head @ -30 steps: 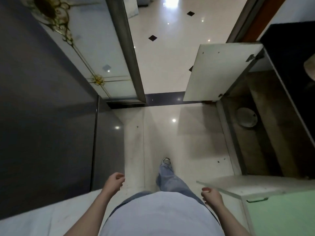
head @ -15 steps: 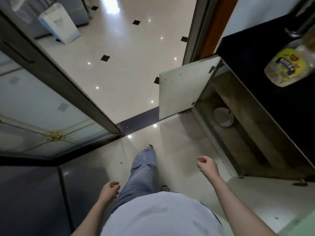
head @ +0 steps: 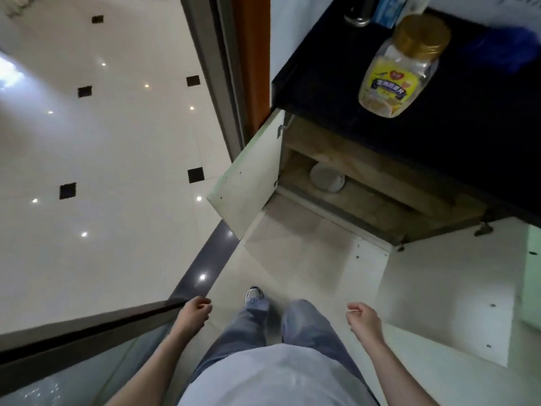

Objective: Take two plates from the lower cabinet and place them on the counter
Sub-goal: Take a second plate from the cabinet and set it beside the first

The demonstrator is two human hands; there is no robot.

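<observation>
A pale round plate (head: 327,179) lies on the floor of the open lower cabinet (head: 377,200), partly hidden under a wooden shelf; I cannot tell if more plates are stacked there. The black counter (head: 474,118) runs above the cabinet. My left hand (head: 194,313) hangs loosely curled and holds nothing, low at the left near a glass door frame. My right hand (head: 363,317) is also loosely curled and without anything in it, in front of the cabinet's right door.
Both white cabinet doors stand open: the left door (head: 248,174) and the right door (head: 456,297). A jar with a gold lid (head: 401,65) and a blue object (head: 503,51) sit on the counter. A dark sliding glass door frame (head: 87,326) crosses the lower left.
The view has swung right and nearer to the cabinet, so the counter and jar show more fully. Both hands have stayed low and without a load; my right hand dropped back toward my side.
</observation>
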